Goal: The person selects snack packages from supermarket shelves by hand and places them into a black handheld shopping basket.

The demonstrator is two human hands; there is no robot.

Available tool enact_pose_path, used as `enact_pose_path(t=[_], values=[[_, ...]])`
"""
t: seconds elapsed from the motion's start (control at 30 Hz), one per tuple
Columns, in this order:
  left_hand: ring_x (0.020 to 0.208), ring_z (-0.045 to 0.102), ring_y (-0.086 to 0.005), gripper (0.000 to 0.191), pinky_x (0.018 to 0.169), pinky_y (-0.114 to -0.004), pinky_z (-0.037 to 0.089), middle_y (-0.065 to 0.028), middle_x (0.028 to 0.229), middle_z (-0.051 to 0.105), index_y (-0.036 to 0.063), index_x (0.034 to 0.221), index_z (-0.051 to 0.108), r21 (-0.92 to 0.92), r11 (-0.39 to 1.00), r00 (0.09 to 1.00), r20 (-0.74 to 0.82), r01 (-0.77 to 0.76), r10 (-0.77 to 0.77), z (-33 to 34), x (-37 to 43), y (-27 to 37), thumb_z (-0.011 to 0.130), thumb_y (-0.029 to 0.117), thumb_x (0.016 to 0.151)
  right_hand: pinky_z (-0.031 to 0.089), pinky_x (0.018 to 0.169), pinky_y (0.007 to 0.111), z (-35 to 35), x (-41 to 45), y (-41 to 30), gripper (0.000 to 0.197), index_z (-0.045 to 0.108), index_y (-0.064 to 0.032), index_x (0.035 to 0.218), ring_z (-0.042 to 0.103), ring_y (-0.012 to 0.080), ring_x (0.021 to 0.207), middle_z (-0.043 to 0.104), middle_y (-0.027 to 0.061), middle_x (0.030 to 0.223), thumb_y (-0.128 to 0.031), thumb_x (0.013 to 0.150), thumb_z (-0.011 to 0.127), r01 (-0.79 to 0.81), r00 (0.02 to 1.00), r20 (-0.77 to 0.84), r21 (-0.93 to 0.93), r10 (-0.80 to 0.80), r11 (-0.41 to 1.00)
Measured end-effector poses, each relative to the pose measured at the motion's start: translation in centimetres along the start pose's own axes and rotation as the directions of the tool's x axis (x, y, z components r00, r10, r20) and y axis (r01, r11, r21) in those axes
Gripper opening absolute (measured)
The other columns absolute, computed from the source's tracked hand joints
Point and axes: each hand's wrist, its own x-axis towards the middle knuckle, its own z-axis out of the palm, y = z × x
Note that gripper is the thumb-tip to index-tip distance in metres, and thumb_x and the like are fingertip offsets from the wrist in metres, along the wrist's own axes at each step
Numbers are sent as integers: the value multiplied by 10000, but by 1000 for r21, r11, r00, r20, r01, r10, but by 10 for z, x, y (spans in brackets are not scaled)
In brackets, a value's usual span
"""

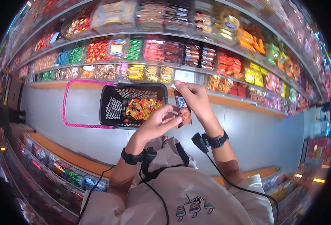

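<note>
Between my two hands is a brown snack packet (184,114) with a blue-and-white label part. My right hand (195,98) grips its upper end. The fingertips of my left hand (164,119) touch its lower left edge; whether they grip it, I cannot tell. Just left of my hands, a black plastic shopping basket (105,105) stands on the floor, its pink handle (65,104) folded out to the left. Gold-and-red wrapped candies (143,108) lie in a heap inside the basket, partly hidden by my left hand.
Shelves of wrapped sweets in clear bins (154,52) curve across the far side, with an orange base ledge (238,104). Behind me runs another row of shelves (53,168). A person in dark clothing (6,116) is at the far left. Cables hang from both my wrist straps.
</note>
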Motion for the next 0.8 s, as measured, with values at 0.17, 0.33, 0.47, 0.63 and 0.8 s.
enact_pose_path(t=[0.17, 0.33, 0.47, 0.63, 0.8], values=[[808, 604, -109, 248, 691, -255, 495, -58, 947, 629, 12, 1099, 502, -98, 995, 988, 154, -19, 34, 33, 15, 12, 601, 143, 913, 429, 549, 231, -19, -20, 8, 543, 667, 33, 728, 535, 84, 582, 587, 27, 613, -433, 951, 500, 34, 999, -46, 104, -29, 994], [795, 627, -146, 230, 696, -275, 515, -72, 984, 632, 8, 1099, 534, -215, 975, 997, 21, -65, 71, 41, 20, 19, 570, 165, 934, 417, 580, 249, -38, -45, 2, 507, 625, 35, 1032, 498, 99, 652, 578, 44, 766, -426, 983, 419, 43, 999, -39, 194, -36, 980], [784, 643, -159, 261, 699, -279, 517, -74, 996, 641, -5, 1112, 551, -127, 989, 997, -20, -79, 77, 19, 26, 23, 571, 185, 935, 425, 651, 238, -34, -45, 17, 452, 610, 40, 1072, 494, 92, 707, 575, 14, 800, -365, 994, 426, 65, 996, 50, 230, -79, 971], [790, 655, -163, 299, 698, -273, 511, -76, 1010, 641, -10, 1129, 544, -134, 984, 993, -17, -121, 120, -22, 36, 22, 587, 207, 928, 461, 781, 261, 2, -27, 10, 332, 584, 47, 1125, 547, 94, 858, 621, 31, 921, -236, 967, 516, 188, 981, -4, 223, -192, 956], [853, 640, -144, 335, 717, -255, 483, -65, 1014, 633, 5, 1152, 510, -169, 985, 999, -36, -33, 28, -71, 56, 8, 617, 209, 908, 468, 866, 291, 17, 13, 27, 307, 552, 41, 1171, 585, 127, 969, 641, 85, 1044, -114, 911, 600, 133, 987, 50, 249, -150, 959]])
